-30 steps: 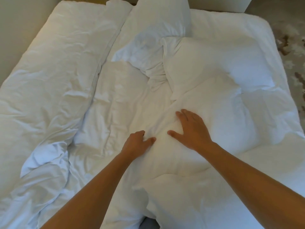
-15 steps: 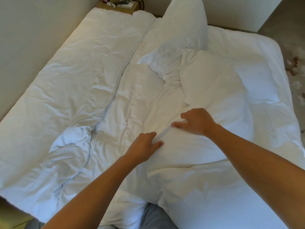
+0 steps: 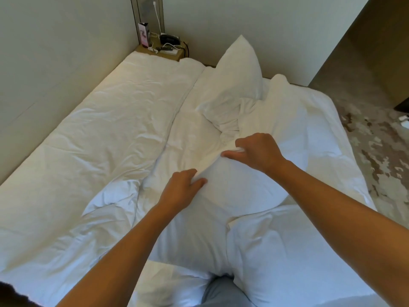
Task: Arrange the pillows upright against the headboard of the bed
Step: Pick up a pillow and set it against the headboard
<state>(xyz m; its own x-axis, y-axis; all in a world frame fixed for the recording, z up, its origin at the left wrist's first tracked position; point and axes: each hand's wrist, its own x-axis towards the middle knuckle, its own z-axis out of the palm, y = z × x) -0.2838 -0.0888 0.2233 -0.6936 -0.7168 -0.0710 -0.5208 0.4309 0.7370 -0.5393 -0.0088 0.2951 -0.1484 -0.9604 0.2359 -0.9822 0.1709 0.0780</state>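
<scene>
Since 1 second ago both hands, the left hand (image 3: 181, 189) and the right hand (image 3: 257, 151), have closed from flat pressing to pinching the near pillow (image 3: 241, 196), so lifting it toward the far headboard seems ready to begin.

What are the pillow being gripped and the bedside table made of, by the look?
White rumpled pillow: matte woven fabric, probably cotton; soft creases bunch where the left hand and right hand pinch it. Small tan bedside table: looks like light wood or laminate, flat edges.

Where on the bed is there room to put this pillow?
Free: the flat duvet between the left wall and the standing pillow. Crowded: the middle, where both hands, left hand and right hand, grip the near pillow.
</scene>
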